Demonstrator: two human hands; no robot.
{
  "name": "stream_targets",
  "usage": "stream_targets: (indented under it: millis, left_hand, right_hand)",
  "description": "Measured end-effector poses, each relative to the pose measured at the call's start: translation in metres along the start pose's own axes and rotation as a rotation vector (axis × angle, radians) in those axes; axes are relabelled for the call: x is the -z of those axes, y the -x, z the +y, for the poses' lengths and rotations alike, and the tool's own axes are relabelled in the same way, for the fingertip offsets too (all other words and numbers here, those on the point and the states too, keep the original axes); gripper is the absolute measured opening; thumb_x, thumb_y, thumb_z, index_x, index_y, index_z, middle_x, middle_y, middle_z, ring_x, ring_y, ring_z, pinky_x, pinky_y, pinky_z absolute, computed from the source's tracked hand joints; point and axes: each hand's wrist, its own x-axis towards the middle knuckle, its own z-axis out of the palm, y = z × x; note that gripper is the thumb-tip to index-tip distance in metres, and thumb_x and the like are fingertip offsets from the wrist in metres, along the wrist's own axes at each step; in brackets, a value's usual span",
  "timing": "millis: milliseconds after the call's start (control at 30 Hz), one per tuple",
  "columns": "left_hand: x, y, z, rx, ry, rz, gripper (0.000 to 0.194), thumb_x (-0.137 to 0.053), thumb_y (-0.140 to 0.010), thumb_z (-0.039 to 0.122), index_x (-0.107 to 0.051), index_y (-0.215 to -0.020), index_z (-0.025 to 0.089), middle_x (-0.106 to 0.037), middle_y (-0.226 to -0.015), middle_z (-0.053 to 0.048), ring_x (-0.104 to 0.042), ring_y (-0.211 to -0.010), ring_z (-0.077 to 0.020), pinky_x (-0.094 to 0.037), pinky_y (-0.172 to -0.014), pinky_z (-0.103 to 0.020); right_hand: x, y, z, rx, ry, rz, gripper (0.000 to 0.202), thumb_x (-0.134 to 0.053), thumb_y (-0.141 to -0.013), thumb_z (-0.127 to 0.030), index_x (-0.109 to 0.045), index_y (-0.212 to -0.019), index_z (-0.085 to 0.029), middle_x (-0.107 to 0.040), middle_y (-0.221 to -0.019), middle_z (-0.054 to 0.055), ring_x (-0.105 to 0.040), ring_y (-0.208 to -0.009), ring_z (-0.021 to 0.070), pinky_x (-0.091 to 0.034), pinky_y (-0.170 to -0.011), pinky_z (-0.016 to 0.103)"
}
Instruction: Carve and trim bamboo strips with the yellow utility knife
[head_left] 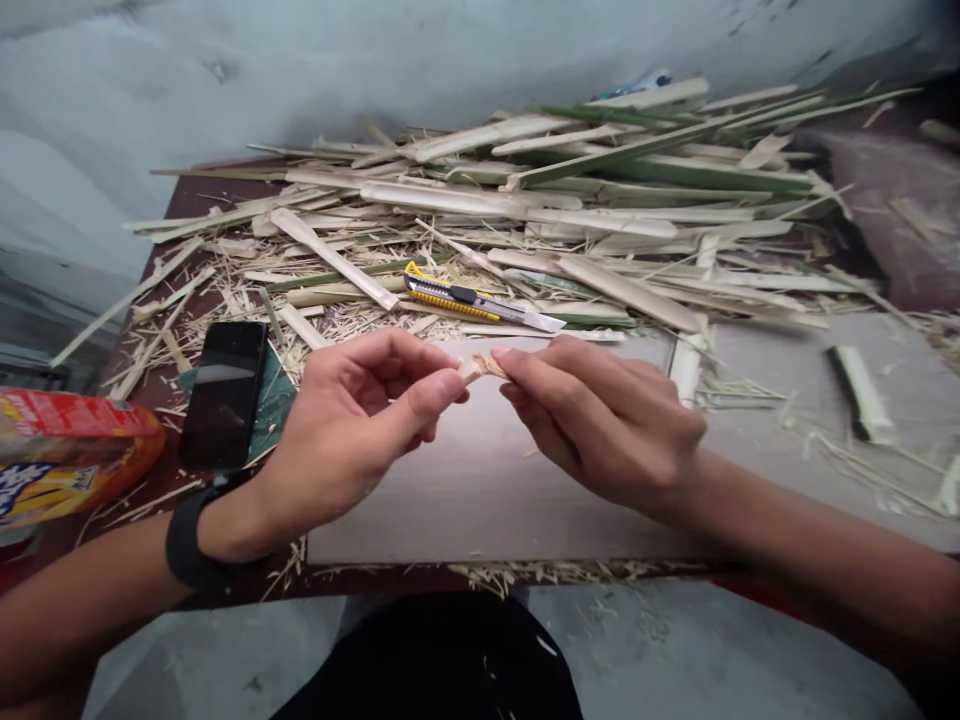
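Between my two hands is a small pale piece of wood or bamboo [480, 368], pinched at both ends above a light board [450, 510]. The thumb and fingers of my left hand [375, 410] close on its left end. My right hand [607, 415] grips the other end with thumb and forefinger. Much of the piece is hidden by my fingertips. Just beyond my hands lies a yellow and black utility knife [480, 300], its blade out and pointing right.
Split bamboo strips [480, 200] and shavings heap across the table's back. At the left are a black phone [225, 390] and a bottle [67, 455] with an orange-red label. A short green-edged bamboo piece [862, 395] rests at the right. A wall stands behind.
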Motion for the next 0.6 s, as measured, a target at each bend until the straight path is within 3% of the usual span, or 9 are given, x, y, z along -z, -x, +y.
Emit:
stream_targets:
  millis: [133,267,367,500,600]
  left_hand:
    - [0.009,-0.008,0.005,0.222,0.007,-0.225,0.025,-0.068,-0.096,0.037,-0.068,-0.084,0.015,-0.071,-0.071,-0.002,-0.047,-0.045,-0.0038,-0.037,-0.039,-0.016]
    - [0.015,-0.015,0.010,0.205,-0.213,-0.306,0.027,-0.067,-0.095,0.032,-0.067,-0.074,0.015,-0.065,-0.060,0.000,-0.043,-0.044,-0.0037,-0.030,-0.038,-0.015]
    - [0.012,-0.017,0.003,0.170,-0.294,-0.303,0.022,-0.065,-0.095,0.028,-0.068,-0.077,0.014,-0.065,-0.063,0.001,-0.046,-0.047,-0.0042,-0.033,-0.041,-0.015]
    - [0.006,-0.014,-0.016,0.065,-0.334,-0.241,0.014,-0.065,-0.093,0.025,-0.068,-0.084,0.014,-0.063,-0.067,0.002,-0.051,-0.054,-0.0058,-0.040,-0.048,-0.016]
    - [0.003,-0.011,-0.028,-0.024,-0.393,-0.195,0.010,-0.064,-0.093,0.023,-0.067,-0.090,0.014,-0.066,-0.076,0.000,-0.056,-0.063,-0.0078,-0.043,-0.054,-0.018]
  right_hand:
    - [0.006,-0.003,0.016,0.133,-0.017,-0.087,0.030,-0.057,-0.093,-0.005,-0.054,-0.123,-0.010,-0.064,-0.077,0.005,-0.053,-0.067,0.0144,-0.044,-0.057,0.029]
    - [0.013,-0.008,0.033,0.282,-0.026,-0.246,0.018,-0.056,-0.096,-0.010,-0.055,-0.114,-0.013,-0.064,-0.075,0.003,-0.055,-0.066,0.0144,-0.043,-0.058,0.030]
    - [0.012,-0.006,0.043,0.290,-0.031,-0.344,0.009,-0.054,-0.099,-0.016,-0.056,-0.107,-0.019,-0.063,-0.076,0.001,-0.055,-0.066,0.0126,-0.043,-0.059,0.028]
    - [0.008,0.000,0.054,0.270,-0.139,-0.423,0.006,-0.056,-0.099,-0.021,-0.060,-0.100,-0.018,-0.058,-0.069,-0.002,-0.050,-0.061,0.0111,-0.039,-0.055,0.028]
    - [0.007,-0.005,0.061,0.186,-0.209,-0.381,0.009,-0.059,-0.097,-0.025,-0.064,-0.096,-0.018,-0.063,-0.073,0.000,-0.053,-0.061,0.0108,-0.041,-0.056,0.027]
